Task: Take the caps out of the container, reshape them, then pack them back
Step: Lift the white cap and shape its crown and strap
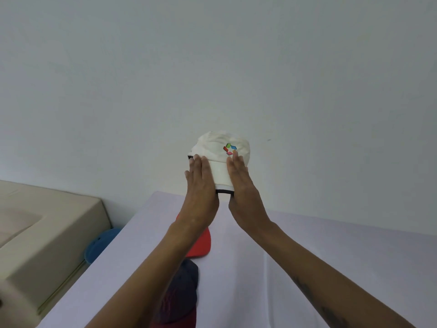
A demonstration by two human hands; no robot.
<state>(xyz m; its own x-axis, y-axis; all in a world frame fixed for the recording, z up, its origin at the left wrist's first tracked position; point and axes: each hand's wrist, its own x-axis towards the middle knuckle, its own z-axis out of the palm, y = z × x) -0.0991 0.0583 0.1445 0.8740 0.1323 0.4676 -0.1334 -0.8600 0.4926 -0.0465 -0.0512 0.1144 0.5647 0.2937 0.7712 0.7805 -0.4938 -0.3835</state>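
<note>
Four caps in view, one in hand. Item one: white cap (223, 153) with a small coloured emblem on the front, held up in the air beyond the far edge of the table (307, 256), at 12 o'clock from me. My left hand (201, 185) and right hand (241, 185) lie flat against either side of its brim, palms facing, pressing the brim between them; neither hand is curled closed. Handling, by my estimate: light, soft cloth crown that creases and dents readily, brim stiffer and springy, so the brim edges are the place to hold and bend, the crown to be pushed out from inside. Item two: red cap (201, 245) on the table at 6 o'clock, largely hidden under my left forearm. Item three: dark navy cap (184, 287), nearer me, also partly covered, with something maroon beneath it that I cannot identify. Item four: blue cap (101, 245) at 8 o'clock, below the table edge, half cut off by it. Container: not identifiable; a beige piece of furniture (47, 221) at 9 o'clock is blurred.
</note>
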